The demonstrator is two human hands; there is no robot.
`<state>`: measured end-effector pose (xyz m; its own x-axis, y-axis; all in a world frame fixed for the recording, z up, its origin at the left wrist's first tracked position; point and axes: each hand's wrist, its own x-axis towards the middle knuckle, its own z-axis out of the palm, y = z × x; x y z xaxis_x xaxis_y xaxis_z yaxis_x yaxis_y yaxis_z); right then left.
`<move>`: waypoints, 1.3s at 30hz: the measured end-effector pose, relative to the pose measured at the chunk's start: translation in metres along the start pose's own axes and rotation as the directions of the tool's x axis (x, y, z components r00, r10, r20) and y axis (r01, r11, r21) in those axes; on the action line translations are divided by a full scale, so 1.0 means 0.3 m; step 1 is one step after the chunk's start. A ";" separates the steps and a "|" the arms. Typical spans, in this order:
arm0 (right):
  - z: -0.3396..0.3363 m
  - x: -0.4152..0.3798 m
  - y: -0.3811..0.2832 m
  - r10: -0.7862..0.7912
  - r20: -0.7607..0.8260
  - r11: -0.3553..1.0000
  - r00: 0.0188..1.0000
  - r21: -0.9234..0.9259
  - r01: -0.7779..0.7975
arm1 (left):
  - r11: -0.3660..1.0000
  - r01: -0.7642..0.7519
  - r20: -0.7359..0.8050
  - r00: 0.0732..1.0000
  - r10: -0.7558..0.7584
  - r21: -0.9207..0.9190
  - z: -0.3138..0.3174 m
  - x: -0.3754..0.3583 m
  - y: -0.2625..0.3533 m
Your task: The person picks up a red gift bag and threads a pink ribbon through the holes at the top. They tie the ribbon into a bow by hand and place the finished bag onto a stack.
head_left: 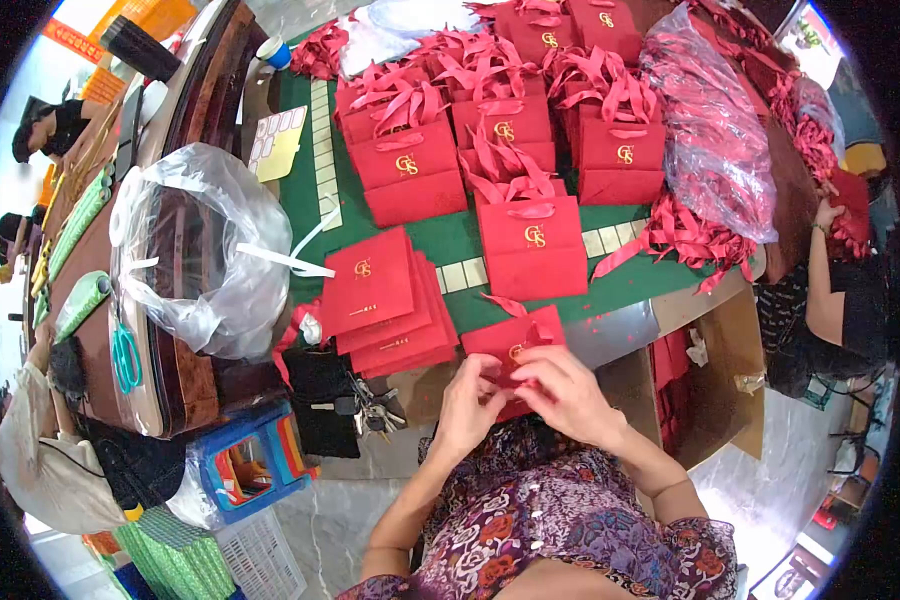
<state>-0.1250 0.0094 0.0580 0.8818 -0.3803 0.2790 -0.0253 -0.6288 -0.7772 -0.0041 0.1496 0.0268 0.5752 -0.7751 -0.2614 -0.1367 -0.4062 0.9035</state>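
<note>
Close to my body, a red bag with a gold mark and a ribbon at its top lies at the table's front edge, partly hidden by my fingers. My left hand is pinched at the bag's right-of-centre lower part; what is between its fingertips is too small to tell. Beside it, my right hand bends its fingers over the bag, its grip hidden too. Left of them lies a stack of flat red bags. Just beyond stands an upright red bag with ribbon handles.
Rows of red bags stand on the green mat. Ribbons in plastic lie at right, above an open cardboard box. A clear plastic bag hangs at left, near teal scissors. Co-workers are at both sides.
</note>
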 end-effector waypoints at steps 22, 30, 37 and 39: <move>0.024 -0.029 0.168 0.303 0.009 0.947 0.953 -0.112 -0.300 | 0.790 -0.148 0.003 0.983 0.182 0.595 0.050 0.089 -0.008; 0.079 -0.027 0.161 0.370 -0.130 0.927 0.920 -0.018 -0.375 | 0.846 -0.235 -0.071 0.950 0.304 0.479 0.088 0.096 0.002; 0.081 -0.016 0.136 0.441 -0.154 0.898 0.884 0.077 -0.434 | 0.942 -0.210 -0.071 0.969 0.236 0.262 0.060 0.129 0.003; 0.093 -0.015 0.133 0.437 -0.170 0.899 0.883 0.075 -0.431 | 0.919 -0.270 -0.083 0.949 0.305 0.287 0.060 0.130 0.001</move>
<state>-0.1170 0.0049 0.0099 0.6875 -0.7262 0.0030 -0.3671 -0.3511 -0.8614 0.0036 0.1105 0.0107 0.5707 -0.8193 0.0553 -0.5121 -0.3025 0.8039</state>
